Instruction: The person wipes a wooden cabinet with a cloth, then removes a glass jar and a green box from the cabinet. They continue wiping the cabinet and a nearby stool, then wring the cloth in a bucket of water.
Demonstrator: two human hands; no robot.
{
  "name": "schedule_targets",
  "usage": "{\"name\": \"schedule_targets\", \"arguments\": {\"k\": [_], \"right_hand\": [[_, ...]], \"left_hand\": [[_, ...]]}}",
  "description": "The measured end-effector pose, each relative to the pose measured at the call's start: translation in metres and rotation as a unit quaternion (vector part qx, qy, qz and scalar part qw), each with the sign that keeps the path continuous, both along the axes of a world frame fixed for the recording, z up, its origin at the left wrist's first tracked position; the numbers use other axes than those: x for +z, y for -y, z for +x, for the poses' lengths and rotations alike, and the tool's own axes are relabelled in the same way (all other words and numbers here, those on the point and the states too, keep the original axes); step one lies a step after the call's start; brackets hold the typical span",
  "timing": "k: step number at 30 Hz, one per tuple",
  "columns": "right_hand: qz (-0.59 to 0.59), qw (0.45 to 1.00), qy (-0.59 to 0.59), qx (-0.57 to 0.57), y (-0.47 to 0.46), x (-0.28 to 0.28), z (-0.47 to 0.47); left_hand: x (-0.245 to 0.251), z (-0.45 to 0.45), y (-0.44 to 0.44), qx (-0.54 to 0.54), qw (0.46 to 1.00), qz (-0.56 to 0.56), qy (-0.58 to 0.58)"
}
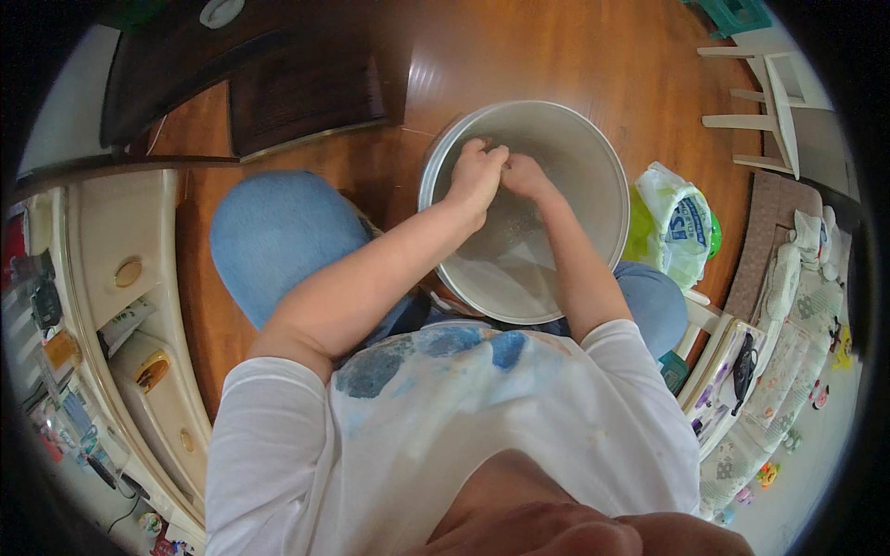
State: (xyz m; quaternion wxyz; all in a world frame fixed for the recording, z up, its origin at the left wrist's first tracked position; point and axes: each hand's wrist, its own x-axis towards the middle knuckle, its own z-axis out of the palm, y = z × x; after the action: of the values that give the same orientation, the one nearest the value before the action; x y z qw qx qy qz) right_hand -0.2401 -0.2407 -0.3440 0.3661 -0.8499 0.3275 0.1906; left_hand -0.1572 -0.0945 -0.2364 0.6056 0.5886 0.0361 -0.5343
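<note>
Between my knees stands a large round metal bucket (pixel 621 208), its rim tilted toward me. Both hands are inside its mouth, near the far side. My left hand (pixel 480 172) has bent fingers and meets my right hand (pixel 524 175) at the fingertips. The right fingers are curled and partly covered by the left hand. Whether anything small sits between the fingers I cannot tell. Below the hands, the inside of the bucket shows pale patches and small specks; it is unclear whether these are liquid or reflections.
A white-and-green plastic bag (pixel 671 222) with printing stands right of the bucket on the wooden floor (pixel 528 55). A cream cabinet (pixel 122 236) is at left. Beyond it lies a dark mat-like panel (pixel 306 104). White stool legs (pixel 775 118) and a patterned sofa (pixel 779 368) are at right.
</note>
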Motion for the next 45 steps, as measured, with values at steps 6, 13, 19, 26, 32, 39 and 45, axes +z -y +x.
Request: {"name": "schedule_targets", "arguments": {"k": [6, 13, 19, 26, 32, 39, 45], "right_hand": [[0.002, 0.990, 0.142, 0.000, -0.020, 0.127, -0.013], [0.144, 0.936, 0.304, -0.100, -0.060, 0.210, -0.031], [0.101, 0.913, 0.396, -0.010, -0.116, 0.202, -0.019], [-0.101, 0.896, 0.428, -0.057, -0.126, 0.167, -0.005], [-0.086, 0.855, 0.491, -0.147, -0.111, 0.142, 0.004], [-0.133, 0.893, 0.381, -0.199, -0.051, 0.105, -0.004], [-0.178, 0.962, 0.157, -0.135, -0.022, 0.050, -0.004]], "left_hand": [[0.003, 0.000, 0.001, 0.023, 0.999, 0.040, -0.028], [0.005, -0.002, 0.001, 0.029, 0.984, -0.039, -0.171], [0.004, 0.004, -0.011, -0.027, 0.970, -0.063, -0.232], [-0.021, 0.002, -0.013, -0.103, 0.896, -0.273, -0.334], [-0.024, -0.002, -0.011, -0.051, 0.892, -0.265, -0.362], [0.005, -0.014, -0.002, -0.001, 0.977, -0.045, -0.207], [-0.007, -0.014, 0.000, 0.037, 0.996, -0.046, -0.064]]}}
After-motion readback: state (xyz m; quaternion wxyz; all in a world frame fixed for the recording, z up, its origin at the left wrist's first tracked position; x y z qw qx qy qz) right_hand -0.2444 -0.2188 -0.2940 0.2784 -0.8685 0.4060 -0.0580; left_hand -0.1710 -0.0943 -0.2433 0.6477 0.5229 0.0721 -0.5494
